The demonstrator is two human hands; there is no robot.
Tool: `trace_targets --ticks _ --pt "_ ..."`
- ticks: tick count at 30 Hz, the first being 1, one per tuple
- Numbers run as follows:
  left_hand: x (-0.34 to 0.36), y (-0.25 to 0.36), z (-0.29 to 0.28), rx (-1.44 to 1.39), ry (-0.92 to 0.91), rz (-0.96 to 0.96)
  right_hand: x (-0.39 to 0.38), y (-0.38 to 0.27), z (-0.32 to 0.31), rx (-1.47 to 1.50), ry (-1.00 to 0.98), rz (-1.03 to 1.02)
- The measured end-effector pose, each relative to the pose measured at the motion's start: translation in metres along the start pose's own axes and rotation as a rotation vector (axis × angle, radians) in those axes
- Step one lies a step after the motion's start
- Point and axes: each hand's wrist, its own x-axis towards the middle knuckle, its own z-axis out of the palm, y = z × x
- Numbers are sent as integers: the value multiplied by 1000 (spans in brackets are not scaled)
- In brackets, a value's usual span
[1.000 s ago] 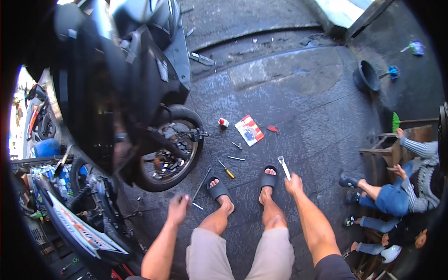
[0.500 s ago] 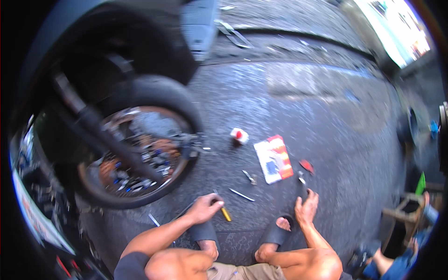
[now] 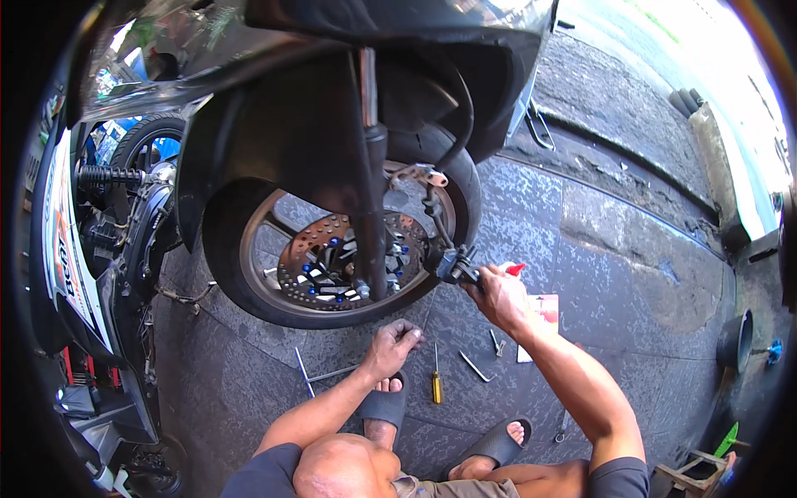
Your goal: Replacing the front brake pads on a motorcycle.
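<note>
Apparently the brake caliper (image 3: 451,264) is off the disc (image 3: 318,235), centre-left, the wheel (image 3: 224,261) still mounted; my right grip (image 3: 501,299) clasps the caliper, my left grip (image 3: 392,349) curls, contents unclear.

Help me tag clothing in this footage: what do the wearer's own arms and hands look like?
The left hand and right hand are ungloved, with no watch or bracelet visible. Both forearms are bare; short, plain, dark sleeves cover the upper arms.

head: 1 head-worn fisheye | faces down | near, above front wheel (image 3: 324,228)
</note>
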Motion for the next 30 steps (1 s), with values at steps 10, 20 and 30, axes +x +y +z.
trace_targets --ticks 10,20,30 --pt "15 44 11 -1015 -288 -60 -79 -55 -39 1163 -622 312" --pt "-17 105 24 -1444 -590 220 -106 -114 -32 2104 -469 483" --pt "-22 103 -16 -1400 -642 214 -89 15 -38 915 -248 383"
